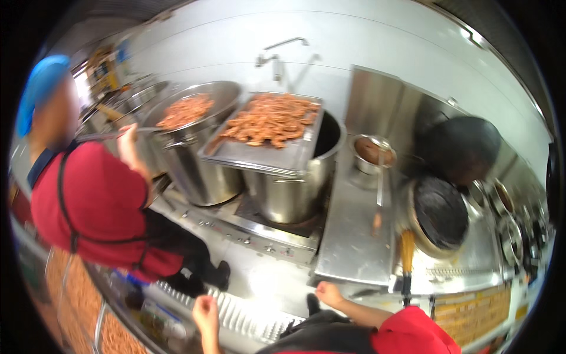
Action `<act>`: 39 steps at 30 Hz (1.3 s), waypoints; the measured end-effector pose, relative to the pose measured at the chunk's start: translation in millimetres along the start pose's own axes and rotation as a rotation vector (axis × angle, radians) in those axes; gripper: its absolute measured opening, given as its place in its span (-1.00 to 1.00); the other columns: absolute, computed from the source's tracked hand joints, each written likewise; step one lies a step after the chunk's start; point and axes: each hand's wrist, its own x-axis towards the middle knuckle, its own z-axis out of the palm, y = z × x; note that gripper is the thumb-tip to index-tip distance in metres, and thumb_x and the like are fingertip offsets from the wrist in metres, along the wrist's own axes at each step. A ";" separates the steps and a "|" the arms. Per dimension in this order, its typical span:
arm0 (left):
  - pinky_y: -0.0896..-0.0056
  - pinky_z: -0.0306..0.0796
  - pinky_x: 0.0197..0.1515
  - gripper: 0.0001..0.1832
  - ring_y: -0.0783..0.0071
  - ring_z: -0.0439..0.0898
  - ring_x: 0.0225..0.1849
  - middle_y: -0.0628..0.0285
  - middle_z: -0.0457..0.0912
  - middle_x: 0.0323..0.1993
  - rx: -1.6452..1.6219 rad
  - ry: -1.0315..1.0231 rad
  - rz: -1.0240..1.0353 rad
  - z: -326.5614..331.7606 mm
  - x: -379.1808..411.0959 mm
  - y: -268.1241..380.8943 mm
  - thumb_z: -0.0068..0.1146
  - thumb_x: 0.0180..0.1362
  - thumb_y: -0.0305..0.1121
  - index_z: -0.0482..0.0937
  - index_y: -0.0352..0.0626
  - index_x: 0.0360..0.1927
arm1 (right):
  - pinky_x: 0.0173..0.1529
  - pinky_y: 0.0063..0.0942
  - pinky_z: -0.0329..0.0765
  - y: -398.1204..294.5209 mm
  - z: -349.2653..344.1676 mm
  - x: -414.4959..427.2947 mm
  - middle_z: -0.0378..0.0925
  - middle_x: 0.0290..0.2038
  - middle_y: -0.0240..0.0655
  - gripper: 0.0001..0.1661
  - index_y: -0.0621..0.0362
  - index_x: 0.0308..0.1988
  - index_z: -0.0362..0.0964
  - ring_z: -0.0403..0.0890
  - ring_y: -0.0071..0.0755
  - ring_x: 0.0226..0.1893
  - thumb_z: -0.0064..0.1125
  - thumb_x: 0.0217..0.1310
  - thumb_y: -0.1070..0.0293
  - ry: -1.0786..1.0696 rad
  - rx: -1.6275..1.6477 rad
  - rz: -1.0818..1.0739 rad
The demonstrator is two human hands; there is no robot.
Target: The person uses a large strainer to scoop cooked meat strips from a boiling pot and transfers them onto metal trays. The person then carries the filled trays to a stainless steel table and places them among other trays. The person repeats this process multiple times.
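My left hand (206, 309) is at the bottom centre, over the ribbed floor strip, with its fingers curled and nothing seen in them. Near the front edge of a steel counter (353, 248), my right hand (328, 293) hangs in the air, fingers also curled and apparently holding nothing. Before me, a metal tray (265, 161) of reddish-brown cooked food pieces (269, 117) lies across the top of a tall steel stockpot (289, 199). To its left, a large strainer (225, 95) with similar pieces sits over another stockpot (203, 177); a co-worker's hand (128, 132) is at its handle.
A co-worker (97, 194) in a red shirt stands left. A small pot of brown sauce (369, 152) and a long-handled utensil (379, 194) stand on the counter. Further right are a dark wok (440, 212) and a bamboo brush (407, 252). Food-filled trays (100, 325) line the lower left.
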 end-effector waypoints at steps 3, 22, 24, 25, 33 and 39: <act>0.63 0.26 -0.51 -0.95 0.66 0.33 -0.57 0.38 0.41 -0.60 -0.052 -0.037 -0.063 -4.4 -3.2 -5.8 0.06 -0.04 -0.58 0.45 -0.22 -0.49 | -0.40 -0.36 0.44 -13.8 0.6 -22.3 0.48 -0.58 -0.24 -0.83 0.15 -0.51 0.37 0.50 -0.24 -0.55 0.12 -0.06 0.30 -0.079 0.023 0.008; 0.71 0.17 -0.70 -0.94 0.73 0.33 -0.67 0.37 0.44 -0.64 -0.064 -0.078 0.051 32.9 -10.8 -20.2 0.09 0.01 -0.54 0.43 -0.21 -0.48 | -0.20 -0.17 0.41 33.9 3.2 -65.3 0.50 -0.42 -0.02 -0.71 0.21 -0.44 0.43 0.52 0.05 -0.34 -0.02 -0.11 0.22 -0.573 -0.276 0.038; 0.71 0.18 -0.69 -0.94 0.73 0.34 -0.67 0.38 0.43 -0.65 -0.082 -0.083 0.033 32.2 -11.8 -31.3 0.09 0.01 -0.53 0.44 -0.21 -0.48 | -0.21 -0.16 0.41 40.5 6.8 -65.3 0.50 -0.42 -0.03 -0.71 0.20 -0.43 0.43 0.51 0.04 -0.34 -0.01 -0.11 0.20 -0.581 -0.287 0.016; 0.71 0.19 -0.69 -0.94 0.73 0.34 -0.67 0.39 0.43 -0.66 -0.090 -0.086 0.023 32.2 -12.1 -31.9 0.09 0.01 -0.53 0.44 -0.22 -0.49 | -0.22 -0.16 0.41 42.8 7.1 -64.6 0.50 -0.42 -0.04 -0.71 0.20 -0.43 0.43 0.51 0.03 -0.34 -0.01 -0.11 0.19 -0.587 -0.293 0.004; 0.67 0.25 -0.59 -0.94 0.71 0.36 -0.64 0.37 0.46 -0.63 -0.110 -0.102 0.013 36.6 -13.9 -29.4 0.11 -0.01 -0.54 0.45 -0.23 -0.49 | -0.20 -0.17 0.41 57.3 10.1 -68.9 0.52 -0.40 -0.07 -0.71 0.18 -0.39 0.43 0.51 0.00 -0.29 0.01 -0.09 0.19 -0.617 -0.291 0.047; 0.60 0.32 -0.43 -0.93 0.64 0.39 -0.54 0.35 0.47 -0.59 -0.103 -0.143 -0.103 33.8 -14.3 -30.6 0.13 -0.06 -0.54 0.48 -0.24 -0.46 | -0.18 -0.14 0.41 46.7 10.9 -67.8 0.52 -0.39 -0.06 -0.71 0.20 -0.41 0.44 0.51 0.02 -0.28 -0.01 -0.08 0.21 -0.670 -0.339 0.051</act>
